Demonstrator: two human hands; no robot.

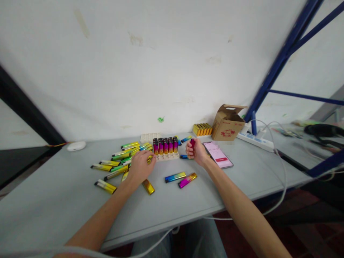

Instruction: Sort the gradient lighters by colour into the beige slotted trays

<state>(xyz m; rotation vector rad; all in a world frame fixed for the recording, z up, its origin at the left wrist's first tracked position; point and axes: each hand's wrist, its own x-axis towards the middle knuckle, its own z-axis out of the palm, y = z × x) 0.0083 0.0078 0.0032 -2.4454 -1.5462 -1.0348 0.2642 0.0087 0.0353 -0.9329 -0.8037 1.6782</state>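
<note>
My right hand (pixel 198 152) is closed around a magenta lighter (pixel 192 142), held upright just above the table. My left hand (pixel 142 165) is curled beside the rack, with a shiny gold lighter (pixel 149 159) showing at its fingertips; the palm side is hidden. A pale rack (pixel 168 156) with round holes carries several purple-and-gold lighters (pixel 166 146) standing in rows, black tops up. Around my left forearm lie several yellow and green lighters (pixel 118 156). A blue-and-yellow lighter (pixel 175 177) and a magenta-and-gold lighter (pixel 187 180) lie in front of the rack.
Behind the rack lies a second pale holed tray (pixel 151 137). A block of orange lighters (pixel 202 129) stands beside an open cardboard box (pixel 228 123). A lit phone (pixel 218 154) lies right of my hand. A power strip (pixel 256 141), white cable (pixel 285 179) and white case (pixel 76 146) are farther out.
</note>
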